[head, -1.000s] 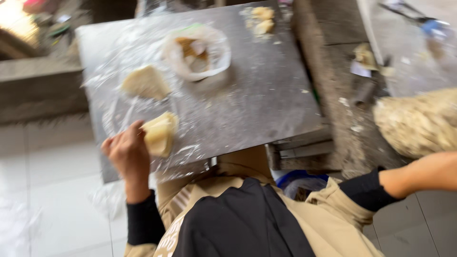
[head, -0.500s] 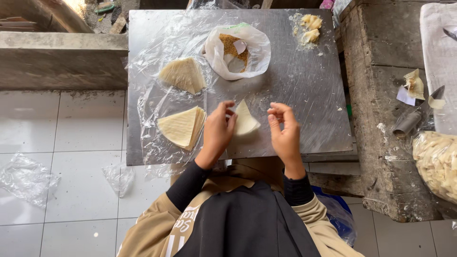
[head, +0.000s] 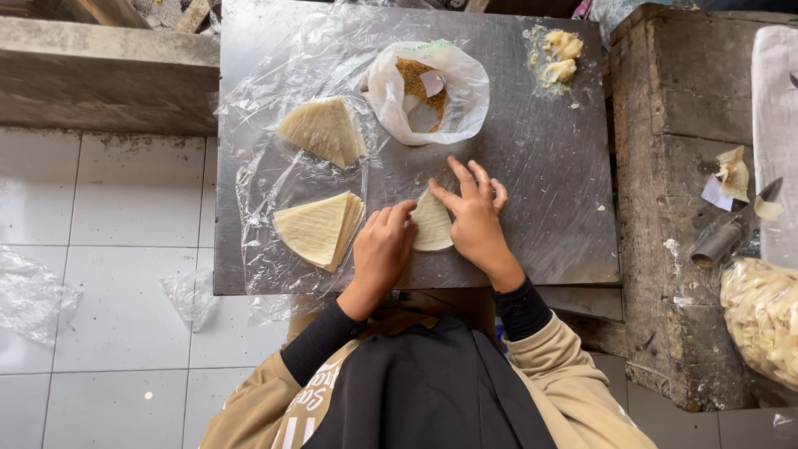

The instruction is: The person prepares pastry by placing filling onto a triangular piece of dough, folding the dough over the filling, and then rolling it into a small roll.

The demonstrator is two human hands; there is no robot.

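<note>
We sit at a steel table (head: 532, 208). On its plastic sheet (head: 274, 175) lie two wrapper stacks (head: 320, 226); a bag of filling (head: 428, 87) sits behind. Between our hands lies one wrapper (head: 432, 223), flat near the front edge. Our left hand (head: 384, 245) curls fingers onto its edge; our right hand (head: 475, 214) presses spread fingers beside it. It looks thin, limp and tearable, best lifted by a corner.

We count two stacks of wedge-shaped wrappers (head: 320, 229) on our desk (head: 532, 191), one single wrapper (head: 432, 223) under our two hands, one bag of filling (head: 428, 91), and one knife (head: 731, 229).
</note>
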